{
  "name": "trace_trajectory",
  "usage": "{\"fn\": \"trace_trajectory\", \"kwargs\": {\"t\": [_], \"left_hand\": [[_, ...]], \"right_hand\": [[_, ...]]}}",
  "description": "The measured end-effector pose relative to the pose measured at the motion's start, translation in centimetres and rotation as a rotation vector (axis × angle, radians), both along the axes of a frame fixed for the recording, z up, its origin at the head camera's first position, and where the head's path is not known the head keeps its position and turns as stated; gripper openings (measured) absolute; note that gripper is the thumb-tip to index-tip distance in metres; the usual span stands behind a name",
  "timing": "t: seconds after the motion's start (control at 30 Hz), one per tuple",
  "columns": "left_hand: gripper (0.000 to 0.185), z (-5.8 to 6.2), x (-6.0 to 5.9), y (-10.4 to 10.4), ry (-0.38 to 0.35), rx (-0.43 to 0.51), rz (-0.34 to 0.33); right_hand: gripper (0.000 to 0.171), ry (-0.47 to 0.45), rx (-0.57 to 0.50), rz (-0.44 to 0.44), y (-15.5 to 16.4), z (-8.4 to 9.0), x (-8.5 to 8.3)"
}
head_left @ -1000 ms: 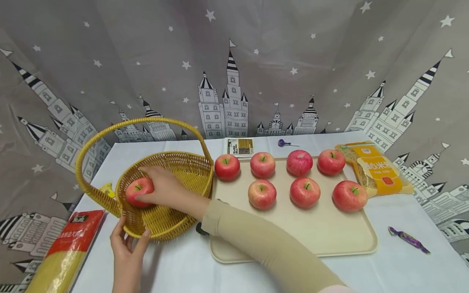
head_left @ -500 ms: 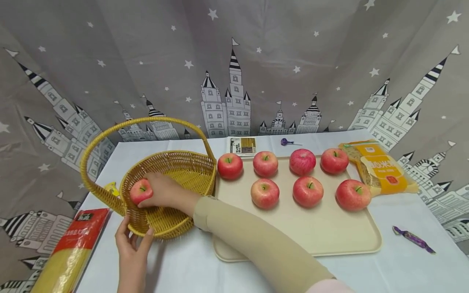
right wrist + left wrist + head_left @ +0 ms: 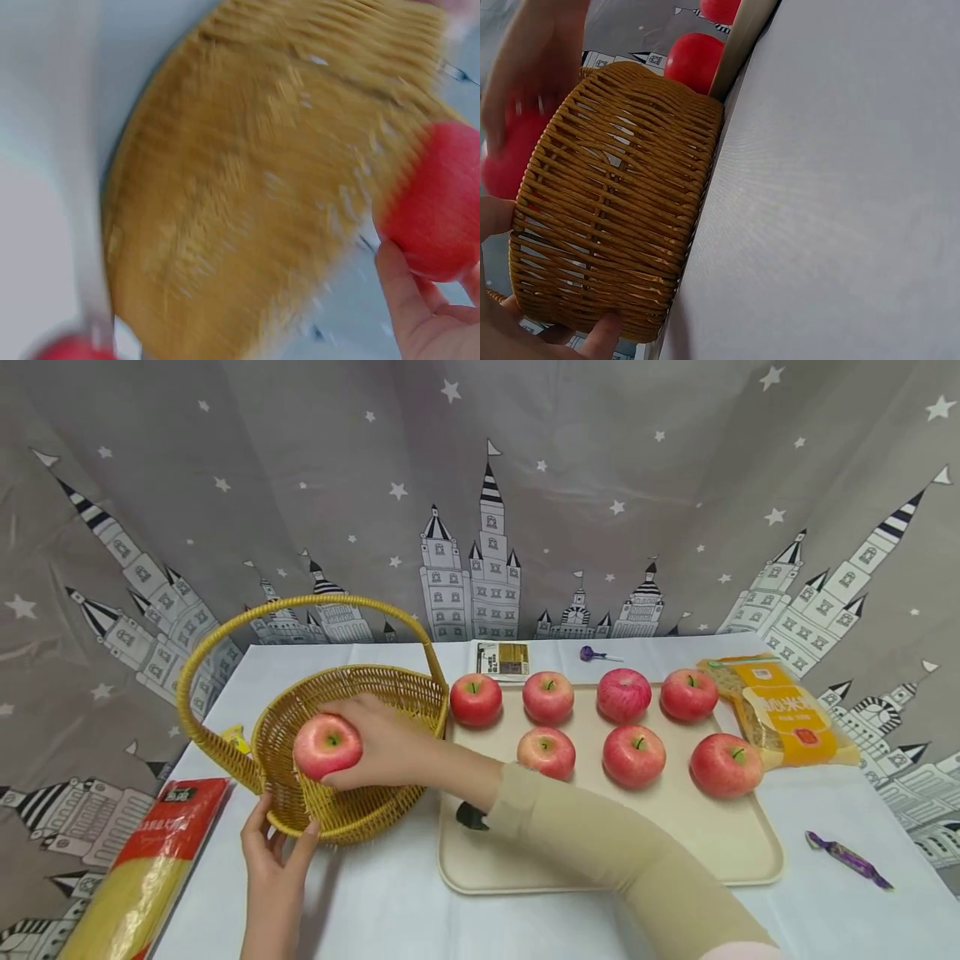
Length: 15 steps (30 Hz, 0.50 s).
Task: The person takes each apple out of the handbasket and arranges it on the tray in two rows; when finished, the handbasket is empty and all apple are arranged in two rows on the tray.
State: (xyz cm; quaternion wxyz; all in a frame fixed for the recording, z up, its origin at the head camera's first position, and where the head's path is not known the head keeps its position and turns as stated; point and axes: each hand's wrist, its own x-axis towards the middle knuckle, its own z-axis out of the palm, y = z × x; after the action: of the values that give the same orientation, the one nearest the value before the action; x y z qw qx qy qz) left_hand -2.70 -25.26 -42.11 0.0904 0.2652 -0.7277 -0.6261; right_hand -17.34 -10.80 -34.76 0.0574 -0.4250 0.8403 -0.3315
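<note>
A round red apple (image 3: 327,745) is being gripped by the right hand (image 3: 386,745) just above the woven yellow wicker basket (image 3: 352,814). The basket's near wall is being pinched by the left hand (image 3: 275,858), directly below the apple.

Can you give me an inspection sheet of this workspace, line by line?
Surface: table under a white cloth, holding a cream tray.
Job's things: wicker basket with a hoop handle; one red apple held above the basket's near rim; seven apples on the tray.
Clutter: red and yellow packet, orange snack bag, purple wrapped candy, purple lollipop, small box.
Hands: right hand grips the apple; left hand holds the basket's near wall.
Cables: nothing seen.
Surroundings: grey curtain printed with castles and stars.
</note>
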Motion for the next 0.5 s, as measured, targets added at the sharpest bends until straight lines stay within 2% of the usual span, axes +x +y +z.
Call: {"fn": "trace_trajectory", "kwargs": {"t": [0.1,0.2,0.33,0.43,0.5], "left_hand": [[0.081,0.1,-0.2,0.1,-0.009,-0.012,-0.006],[0.082,0.1,-0.3,0.1,-0.022,-0.023,-0.011],[0.082,0.0,-0.2,0.0,-0.025,-0.017,-0.013],[0.082,0.0,-0.2,0.0,-0.019,-0.005,-0.007],[0.082,-0.1,-0.2,0.0,-0.015,-0.001,-0.002]], "right_hand": [[0.08,-0.001,-0.024,-0.029,4.8,1.4,-0.2],[0.075,-0.027,-0.026,-0.08,9.1,1.4,-0.7],[0.072,-0.064,0.08,-0.141,13.1,-0.1,-1.4],[0.072,-0.088,0.179,-0.141,14.2,-1.6,-1.5],[0.072,-0.109,0.204,-0.124,14.3,-2.6,-1.5]]}}
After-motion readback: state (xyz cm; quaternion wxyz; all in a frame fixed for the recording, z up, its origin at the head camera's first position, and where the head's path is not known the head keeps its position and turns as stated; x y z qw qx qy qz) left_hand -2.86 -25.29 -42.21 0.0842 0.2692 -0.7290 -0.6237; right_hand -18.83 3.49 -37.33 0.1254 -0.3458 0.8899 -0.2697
